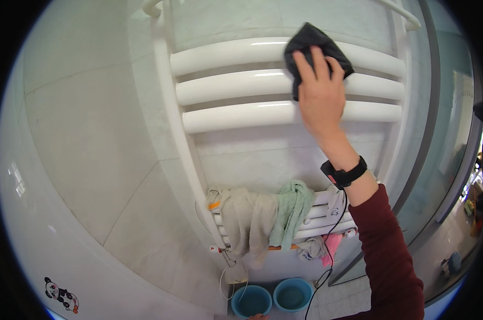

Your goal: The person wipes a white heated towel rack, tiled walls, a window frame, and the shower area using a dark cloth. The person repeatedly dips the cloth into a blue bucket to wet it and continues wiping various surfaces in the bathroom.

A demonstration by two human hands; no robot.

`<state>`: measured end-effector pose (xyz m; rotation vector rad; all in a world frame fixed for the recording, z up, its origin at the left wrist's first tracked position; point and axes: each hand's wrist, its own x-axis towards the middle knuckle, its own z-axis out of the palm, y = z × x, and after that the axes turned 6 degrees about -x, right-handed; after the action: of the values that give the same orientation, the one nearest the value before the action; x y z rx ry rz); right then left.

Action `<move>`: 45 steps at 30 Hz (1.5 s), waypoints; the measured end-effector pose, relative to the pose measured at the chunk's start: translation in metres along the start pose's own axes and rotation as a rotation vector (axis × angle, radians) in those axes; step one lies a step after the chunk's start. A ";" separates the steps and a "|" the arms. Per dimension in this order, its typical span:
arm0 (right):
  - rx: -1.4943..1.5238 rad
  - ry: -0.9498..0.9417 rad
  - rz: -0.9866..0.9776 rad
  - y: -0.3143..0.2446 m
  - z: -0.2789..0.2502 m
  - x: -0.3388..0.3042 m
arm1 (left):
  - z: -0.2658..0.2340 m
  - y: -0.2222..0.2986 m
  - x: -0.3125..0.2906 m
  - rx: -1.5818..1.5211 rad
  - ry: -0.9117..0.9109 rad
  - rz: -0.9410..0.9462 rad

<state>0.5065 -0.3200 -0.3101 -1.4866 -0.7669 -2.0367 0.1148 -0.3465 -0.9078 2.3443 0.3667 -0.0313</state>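
Observation:
My right hand [322, 98] presses a dark, folded cloth [310, 38] against the upper bars of a white towel radiator [225, 88]. Its fingers are spread over the cloth, which covers part of the top two bars. A black band with a small device [344, 173] is on the right wrist, and a thin black cable hangs down from it. Just a sliver of my left hand [258, 317] shows at the lower edge, by the blue basins, its fingers mostly out of sight.
Lower down the radiator hang beige towels [246, 218], a green towel [292, 213], a grey cloth [312, 248] and a pink cloth [332, 248]. Two blue basins, one left [252, 287] and one right [304, 281], stand below. A glass panel's dark frame [425, 117] rises at the right.

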 end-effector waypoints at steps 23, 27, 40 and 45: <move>0.742 -0.182 -0.497 -0.182 0.021 -0.026 | -0.028 0.033 -0.074 0.122 0.150 -0.347; 0.897 -0.389 -0.674 -0.182 -0.004 -0.074 | -0.036 0.052 -0.079 0.080 0.171 -0.332; 1.468 -0.049 0.089 -0.266 -0.092 0.055 | -0.019 0.059 -0.130 0.091 0.358 -0.451; 1.465 0.242 0.357 -0.353 -0.116 0.064 | -0.014 0.060 -0.162 0.015 0.356 -0.573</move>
<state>0.1696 -0.1520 -0.3294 -0.4291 -1.3038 -0.8328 -0.0256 -0.4186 -0.8362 2.1803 1.2044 0.1107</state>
